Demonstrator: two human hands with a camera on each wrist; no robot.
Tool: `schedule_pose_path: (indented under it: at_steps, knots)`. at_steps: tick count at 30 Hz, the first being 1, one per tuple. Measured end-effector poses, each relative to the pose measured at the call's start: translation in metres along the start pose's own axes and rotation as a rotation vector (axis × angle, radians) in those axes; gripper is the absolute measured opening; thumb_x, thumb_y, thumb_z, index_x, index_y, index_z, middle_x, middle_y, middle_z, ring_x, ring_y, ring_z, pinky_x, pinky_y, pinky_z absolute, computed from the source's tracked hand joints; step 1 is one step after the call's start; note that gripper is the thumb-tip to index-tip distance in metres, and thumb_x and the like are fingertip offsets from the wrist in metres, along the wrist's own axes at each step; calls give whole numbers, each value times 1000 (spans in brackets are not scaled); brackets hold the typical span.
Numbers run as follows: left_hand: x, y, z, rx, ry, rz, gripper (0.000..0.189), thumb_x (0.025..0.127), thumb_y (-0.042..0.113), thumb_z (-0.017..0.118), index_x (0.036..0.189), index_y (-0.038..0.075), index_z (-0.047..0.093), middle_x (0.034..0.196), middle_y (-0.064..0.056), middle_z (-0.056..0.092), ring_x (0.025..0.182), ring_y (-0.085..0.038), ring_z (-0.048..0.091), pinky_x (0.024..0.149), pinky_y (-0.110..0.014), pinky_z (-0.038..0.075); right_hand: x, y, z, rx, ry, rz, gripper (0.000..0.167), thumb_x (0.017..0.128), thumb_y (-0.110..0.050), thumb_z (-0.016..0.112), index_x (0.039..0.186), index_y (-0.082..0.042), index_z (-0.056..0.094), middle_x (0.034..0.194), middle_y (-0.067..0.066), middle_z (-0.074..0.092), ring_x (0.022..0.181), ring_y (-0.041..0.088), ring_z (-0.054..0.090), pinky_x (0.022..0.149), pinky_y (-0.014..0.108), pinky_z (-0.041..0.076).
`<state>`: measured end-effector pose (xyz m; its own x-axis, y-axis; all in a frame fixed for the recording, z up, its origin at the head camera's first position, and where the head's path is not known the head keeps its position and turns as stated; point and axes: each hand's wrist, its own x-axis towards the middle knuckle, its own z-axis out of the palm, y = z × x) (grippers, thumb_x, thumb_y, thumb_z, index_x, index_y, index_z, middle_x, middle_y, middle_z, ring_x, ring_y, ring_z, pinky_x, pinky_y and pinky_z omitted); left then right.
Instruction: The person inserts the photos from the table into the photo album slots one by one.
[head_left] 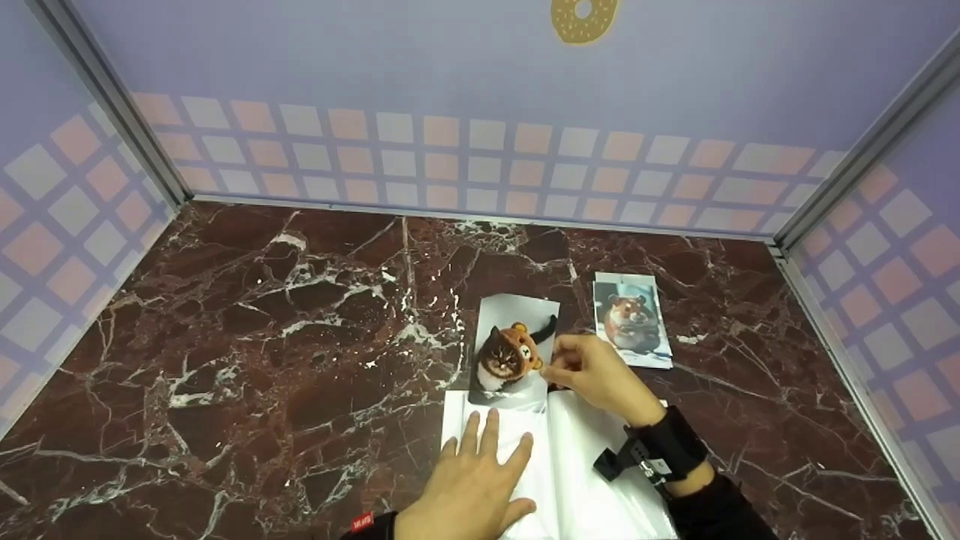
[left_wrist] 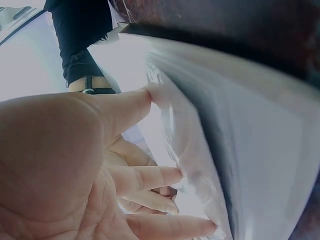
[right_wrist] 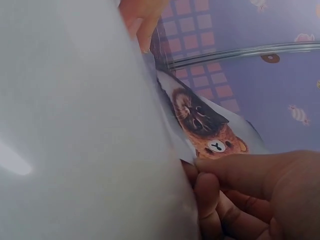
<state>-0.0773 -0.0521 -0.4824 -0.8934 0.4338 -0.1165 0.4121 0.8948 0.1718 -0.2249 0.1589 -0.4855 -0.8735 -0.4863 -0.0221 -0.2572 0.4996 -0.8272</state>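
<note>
Cat photo (head_left: 515, 352) looks only partway in, I'd say: its bottom end overlaps the top of the open album (head_left: 585, 442), just past the fingertips of the left hand (head_left: 472, 480), and most of it sticks out over the worktop (head_left: 262, 375). Right hand (head_left: 592, 375) is pinching its side edge; left lies spread on the page. Can't really tell if the bottom's inside the sleeve (glary plastic). Left to do, probably: the rest of this one, plus the hamster photo (head_left: 631, 322) beyond the right hand.
</note>
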Motion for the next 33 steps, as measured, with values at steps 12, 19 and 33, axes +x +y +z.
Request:
schedule_pose_path:
  at_steps: [12,19,33]
  knots:
    - [1,-1,-4,22,-15,16,77,97,65,65,162,26,48,164,-32,42,150,-53,47,108,-65,53,1,-2,-2,28,-21,16,13,97,-9,77,95,-1,67,84,15,77,68,10,63,61,20,48]
    - [1,-2,-7,38,-6,23,78,97,68,63,162,27,47,165,-31,43,148,-52,49,109,-64,53,1,-3,-1,19,-58,-2,12,96,-10,78,96,-4,68,82,11,77,67,9,61,63,19,46]
    - [1,-2,-1,83,16,27,78,97,69,63,161,27,49,162,-32,46,147,-49,51,105,-59,56,4,-1,-4,75,-55,23,24,99,-13,76,117,1,69,103,16,81,90,14,76,80,21,59]
